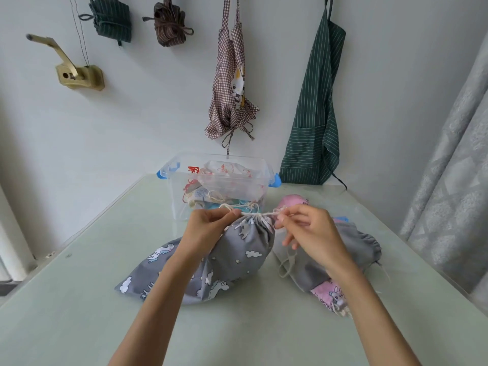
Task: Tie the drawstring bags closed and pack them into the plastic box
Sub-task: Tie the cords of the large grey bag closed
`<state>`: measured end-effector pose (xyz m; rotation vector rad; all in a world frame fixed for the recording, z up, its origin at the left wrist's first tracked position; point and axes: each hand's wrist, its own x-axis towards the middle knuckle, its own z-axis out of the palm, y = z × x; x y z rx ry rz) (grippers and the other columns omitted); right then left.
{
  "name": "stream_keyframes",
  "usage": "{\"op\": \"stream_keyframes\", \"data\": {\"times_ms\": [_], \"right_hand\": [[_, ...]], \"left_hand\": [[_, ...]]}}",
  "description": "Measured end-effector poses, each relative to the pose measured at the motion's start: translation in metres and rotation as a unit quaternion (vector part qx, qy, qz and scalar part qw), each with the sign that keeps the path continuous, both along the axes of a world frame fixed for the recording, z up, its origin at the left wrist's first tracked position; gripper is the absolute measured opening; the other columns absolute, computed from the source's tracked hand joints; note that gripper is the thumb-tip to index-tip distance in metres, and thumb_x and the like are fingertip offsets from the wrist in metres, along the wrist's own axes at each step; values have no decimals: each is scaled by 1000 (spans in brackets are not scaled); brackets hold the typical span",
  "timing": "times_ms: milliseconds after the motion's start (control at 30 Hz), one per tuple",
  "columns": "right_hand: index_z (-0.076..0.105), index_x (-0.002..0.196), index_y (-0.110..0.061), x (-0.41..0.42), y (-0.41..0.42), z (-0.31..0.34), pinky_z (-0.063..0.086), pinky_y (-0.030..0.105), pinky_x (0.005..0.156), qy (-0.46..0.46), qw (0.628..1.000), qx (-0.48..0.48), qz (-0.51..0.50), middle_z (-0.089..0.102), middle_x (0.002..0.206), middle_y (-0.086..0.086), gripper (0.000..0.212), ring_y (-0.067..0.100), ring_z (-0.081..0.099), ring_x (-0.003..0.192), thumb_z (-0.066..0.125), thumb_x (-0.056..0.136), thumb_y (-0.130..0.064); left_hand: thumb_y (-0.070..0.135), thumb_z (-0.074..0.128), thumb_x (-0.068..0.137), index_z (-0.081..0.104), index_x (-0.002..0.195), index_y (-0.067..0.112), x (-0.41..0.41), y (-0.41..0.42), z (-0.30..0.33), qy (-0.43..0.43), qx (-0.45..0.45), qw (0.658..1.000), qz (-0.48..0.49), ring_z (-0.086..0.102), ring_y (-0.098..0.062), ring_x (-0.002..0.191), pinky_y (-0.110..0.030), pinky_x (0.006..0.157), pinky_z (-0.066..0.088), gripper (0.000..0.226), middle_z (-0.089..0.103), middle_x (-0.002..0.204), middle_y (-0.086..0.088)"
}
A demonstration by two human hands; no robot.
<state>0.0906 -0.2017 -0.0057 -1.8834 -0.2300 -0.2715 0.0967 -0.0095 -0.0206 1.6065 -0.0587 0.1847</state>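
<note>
A grey drawstring bag (237, 257) printed with white unicorns and clouds lies in the middle of the table, its mouth gathered tight. My left hand (206, 231) pinches one end of its cream drawstring (257, 213) and my right hand (311, 231) pinches the other, the cord stretched taut between them just above the gathered neck. Behind the bag stands the clear plastic box (219, 186) with blue latches, holding several tied bags. To the right lie a plain grey bag (351, 249) and a pink printed bag (330, 294), partly hidden by my right forearm.
Another pink bag (293, 200) sits beside the box on the right. Aprons (232, 83) and bundled cloths hang on the wall behind the pale green table (79, 299). A grey curtain (454, 186) borders the table on the right.
</note>
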Motion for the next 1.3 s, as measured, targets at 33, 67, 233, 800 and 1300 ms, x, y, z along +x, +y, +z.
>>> {"op": "stream_keyframes", "data": {"times_ms": [33,67,233,800,1300], "right_hand": [[64,81,-12,-2,3,3,42,17,42,33,997,58,37,66,66,2,9,9,54,42,61,90,-12],[64,80,-11,-3,5,5,39,15,41,54,992,92,61,62,61,1,10,7,50,41,61,89,-15],[69,67,-13,-2,9,-1,36,11,50,21,1000,-5,3,62,55,-3,21,2,47,49,72,80,-29],[58,45,-19,12,4,-23,28,18,47,191,977,-98,7,39,39,-9,37,2,33,35,79,72,-33],[58,50,-19,-23,-37,37,36,12,49,136,977,-147,75,52,49,-7,48,5,41,45,61,71,-62]], "left_hand": [[25,67,86,78,78,14,-1,0,1,11,-23,999,-28,64,-11,70,-16,64,50,18,75,79,-10],[27,66,87,78,87,13,-2,-1,2,22,-49,997,-56,65,-19,79,-23,73,52,18,74,90,-16],[31,59,90,74,104,20,-5,-6,8,47,-81,990,-103,68,-7,82,-18,69,53,23,75,97,2],[19,46,99,66,94,12,-8,-14,18,58,46,988,-139,52,2,41,-10,35,25,22,71,82,5],[23,58,92,70,109,7,-13,-43,-6,46,286,908,-303,59,-1,92,-18,95,45,27,69,108,4]]}}
